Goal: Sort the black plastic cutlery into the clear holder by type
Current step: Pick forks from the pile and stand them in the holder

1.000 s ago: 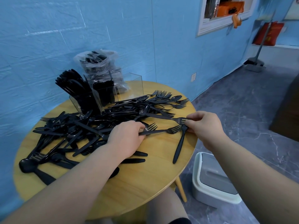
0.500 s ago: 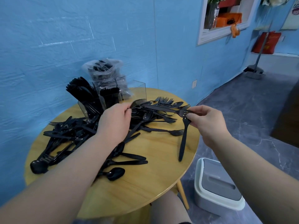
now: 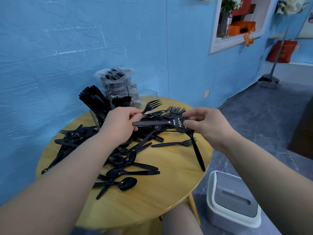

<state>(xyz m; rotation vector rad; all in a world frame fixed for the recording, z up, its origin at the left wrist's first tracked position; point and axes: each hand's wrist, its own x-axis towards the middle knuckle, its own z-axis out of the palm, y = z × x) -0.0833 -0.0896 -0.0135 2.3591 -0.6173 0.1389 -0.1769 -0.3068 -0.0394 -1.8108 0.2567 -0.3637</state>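
Black plastic forks, spoons and knives lie in a loose pile (image 3: 118,150) across a round wooden table (image 3: 169,192). My left hand (image 3: 122,124) is raised above the pile and pinches a black fork (image 3: 150,106) whose tines point up and right. My right hand (image 3: 208,122) grips the heads of a few forks (image 3: 160,122); one lies level toward my left hand, another handle hangs down to the table edge. The clear holder (image 3: 149,94) stands at the back by the wall, with knives (image 3: 91,97) in its left part and forks (image 3: 121,100) in the middle one.
A plastic bag of more black cutlery (image 3: 116,78) sits behind the holder against the blue wall. A grey-and-white lidded bin (image 3: 233,200) stands on the floor right of the table. A broom and dustpan (image 3: 271,78) lean at the far right wall.
My left hand has lifted off the pile with a fork in it and come toward my right hand. My right hand has risen a little with its forks, one now lying level between the hands.
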